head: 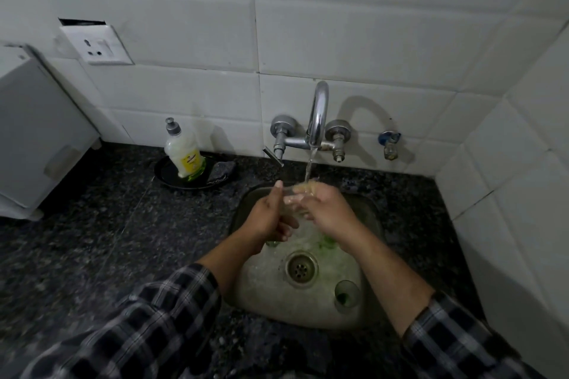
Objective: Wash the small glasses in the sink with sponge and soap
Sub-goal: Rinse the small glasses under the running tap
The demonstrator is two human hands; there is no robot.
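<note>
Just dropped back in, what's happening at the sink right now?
A person is washing a small glass under the running tap. The left hand grips the glass while the right hand works what looks like a sponge against it; blur hides the detail. A second glass stands in the sink near the drain, and the soap bottle sits on a dark dish to the left.

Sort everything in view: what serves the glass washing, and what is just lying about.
For the job: left hand, right hand, held glass, sponge, upright glass, sink, soap bottle, running faucet.
Lying about: wall socket, white appliance, black plate, grey scrub pad, side tap.
</note>
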